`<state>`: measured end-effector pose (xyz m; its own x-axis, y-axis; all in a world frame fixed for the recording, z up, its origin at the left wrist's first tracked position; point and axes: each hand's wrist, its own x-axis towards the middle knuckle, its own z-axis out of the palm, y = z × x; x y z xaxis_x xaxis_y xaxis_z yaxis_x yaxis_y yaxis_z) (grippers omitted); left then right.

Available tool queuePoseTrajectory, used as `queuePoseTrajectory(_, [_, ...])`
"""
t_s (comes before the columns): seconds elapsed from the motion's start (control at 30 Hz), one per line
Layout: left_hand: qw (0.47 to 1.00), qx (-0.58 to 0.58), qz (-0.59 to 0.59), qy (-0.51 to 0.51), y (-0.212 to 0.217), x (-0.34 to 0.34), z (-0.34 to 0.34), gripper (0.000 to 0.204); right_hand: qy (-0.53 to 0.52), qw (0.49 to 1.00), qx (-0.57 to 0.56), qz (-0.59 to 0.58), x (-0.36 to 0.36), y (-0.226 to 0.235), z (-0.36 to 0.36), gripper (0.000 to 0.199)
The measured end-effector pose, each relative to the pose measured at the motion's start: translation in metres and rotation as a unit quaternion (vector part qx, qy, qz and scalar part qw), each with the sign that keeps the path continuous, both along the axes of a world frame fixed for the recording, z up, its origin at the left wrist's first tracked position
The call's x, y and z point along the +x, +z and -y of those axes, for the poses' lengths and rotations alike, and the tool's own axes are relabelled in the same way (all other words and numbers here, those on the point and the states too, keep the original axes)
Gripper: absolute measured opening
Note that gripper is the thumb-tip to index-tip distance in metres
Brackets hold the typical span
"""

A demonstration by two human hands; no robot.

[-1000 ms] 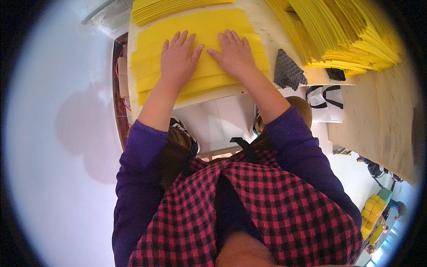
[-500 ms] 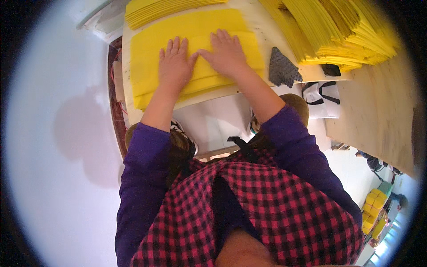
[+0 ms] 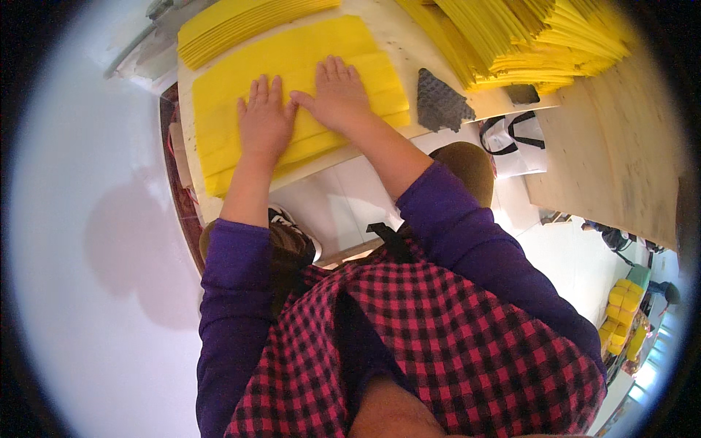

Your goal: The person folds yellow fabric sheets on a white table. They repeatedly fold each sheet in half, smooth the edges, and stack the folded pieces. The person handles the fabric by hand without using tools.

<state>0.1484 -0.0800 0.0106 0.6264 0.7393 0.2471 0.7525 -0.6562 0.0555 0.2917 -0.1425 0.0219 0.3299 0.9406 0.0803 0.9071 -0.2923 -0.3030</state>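
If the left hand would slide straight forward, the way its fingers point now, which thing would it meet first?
Past the yellow sheet under it, the left hand would probably first meet the layered yellow stack beyond; the stack's height is hard to judge from above.

"Where does this view look from?"
"The wearer's head, through a wide fisheye, steeply down over the checked apron (image 3: 438,328), very near between five and six o'clock."
"Facing?"
"The tabletop (image 3: 393,45), farther off around twelve, left hand (image 3: 266,123) at eleven, right hand (image 3: 339,97) just before twelve."
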Motion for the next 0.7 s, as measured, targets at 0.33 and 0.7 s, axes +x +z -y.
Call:
queuePoseTrajectory(0.33, [0.986, -0.063, -0.031, 0.154, 0.003, -0.036, -0.013, 0.076, -0.049, 0.998, -0.013, 0.022, 0.033, -0.002, 0.016, 0.093])
queuePoseTrajectory(0.7, [0.978, -0.056, -0.005, 0.199, 0.005, -0.052, -0.011, 0.08, -0.084, 0.992, -0.091, 0.036, 0.035, 0.019, 0.011, 0.093])
